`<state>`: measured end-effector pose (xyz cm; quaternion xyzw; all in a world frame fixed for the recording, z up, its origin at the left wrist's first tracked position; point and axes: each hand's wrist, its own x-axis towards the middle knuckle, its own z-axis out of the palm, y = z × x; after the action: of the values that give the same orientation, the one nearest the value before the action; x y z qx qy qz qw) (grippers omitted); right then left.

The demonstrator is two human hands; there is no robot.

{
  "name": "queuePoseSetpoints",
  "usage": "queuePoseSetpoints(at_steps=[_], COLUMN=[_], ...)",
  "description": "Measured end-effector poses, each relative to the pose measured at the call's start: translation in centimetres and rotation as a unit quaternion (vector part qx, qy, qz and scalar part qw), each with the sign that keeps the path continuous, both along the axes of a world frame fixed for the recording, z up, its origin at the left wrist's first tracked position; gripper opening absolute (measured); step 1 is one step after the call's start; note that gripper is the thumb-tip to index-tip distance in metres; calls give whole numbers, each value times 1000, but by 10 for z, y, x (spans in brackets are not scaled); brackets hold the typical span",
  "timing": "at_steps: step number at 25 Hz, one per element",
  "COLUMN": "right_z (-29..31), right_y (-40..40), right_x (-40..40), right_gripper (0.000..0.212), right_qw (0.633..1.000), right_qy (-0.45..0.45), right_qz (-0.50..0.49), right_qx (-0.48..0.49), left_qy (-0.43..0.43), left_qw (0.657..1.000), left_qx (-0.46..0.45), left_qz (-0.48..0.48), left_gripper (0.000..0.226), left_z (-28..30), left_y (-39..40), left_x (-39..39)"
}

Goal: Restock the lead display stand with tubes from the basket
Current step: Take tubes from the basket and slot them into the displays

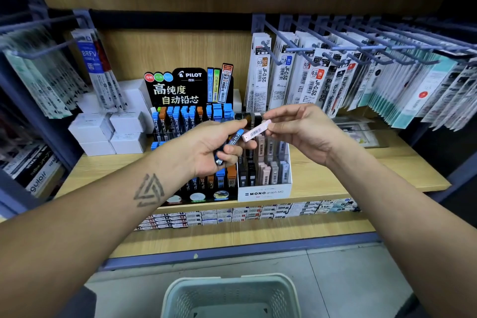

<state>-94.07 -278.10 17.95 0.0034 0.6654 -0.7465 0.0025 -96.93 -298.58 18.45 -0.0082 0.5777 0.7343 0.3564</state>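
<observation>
The black Pilot lead display stand (180,90) sits on the wooden shelf, its rows filled with blue and orange capped tubes. Beside it on the right stands a white Mono graph box (263,192) of pink, grey and black tubes. My left hand (214,144) hovers in front of the stand and grips a blue and black lead tube (233,141). My right hand (304,131) pinches a pale pink tube (255,130) by its end, above the Mono box. The pale green basket (180,289) stands on the floor below; its inside is mostly out of frame.
White boxes (111,131) are stacked left of the stand. Packets of pen refills hang on hooks (322,46) to the right and left, jutting out over the shelf. A row of small boxes (245,213) lines the lower shelf edge.
</observation>
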Motion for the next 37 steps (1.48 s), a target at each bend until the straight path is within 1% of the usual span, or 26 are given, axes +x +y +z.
queuePoseSetpoints(at_steps=[4,5,7,9,12,13,15,19,22,26,31,34,36,37], right_z=[1,2,6,11,12,10,5,-5,-10,-14,-21,-24,-24,-24], right_y=[-5,-6,-5,-1,0,0,-3,-7,-9,-10,-15,-17,-16,-15], right_x=[-1,-1,-3,-4,-6,-7,-9,-14,-18,-19,-18,-16,-15,-14], right_gripper=[23,23,21,16,12,11,12,12,14,15,14,19,26,29], right_qw=[1000,999,988,960,887,864,835,808,796,769,748,733,733,740], right_qy=[13,23,53,82,92,92,97,131,135,148,154,175,179,178], right_qz=[1,-6,-34,-55,-72,-74,-69,-59,-49,-20,-4,7,-1,-9], right_qx=[9,36,137,262,447,490,537,572,588,622,646,658,656,649], left_qy=[38,49,80,104,106,104,102,101,102,101,101,101,100,100], left_qw=[998,997,992,983,980,981,983,984,984,985,986,986,986,987], left_qx=[-28,-38,-80,-125,-127,-118,-110,-106,-105,-100,-97,-97,-102,-104], left_qz=[30,35,54,86,111,112,109,101,100,97,91,86,80,78], left_gripper=[21,23,25,24,26,26,27,27,27,27,24,25,25,25], left_z=[0,-1,-1,-2,-2,-2,-2,-3,-3,-2,0,0,0,-1], left_y=[4,5,8,9,8,8,7,8,7,6,6,7,7,7], left_x=[1,1,-2,-6,-10,-10,-10,-10,-12,-10,-8,-7,-6,-6])
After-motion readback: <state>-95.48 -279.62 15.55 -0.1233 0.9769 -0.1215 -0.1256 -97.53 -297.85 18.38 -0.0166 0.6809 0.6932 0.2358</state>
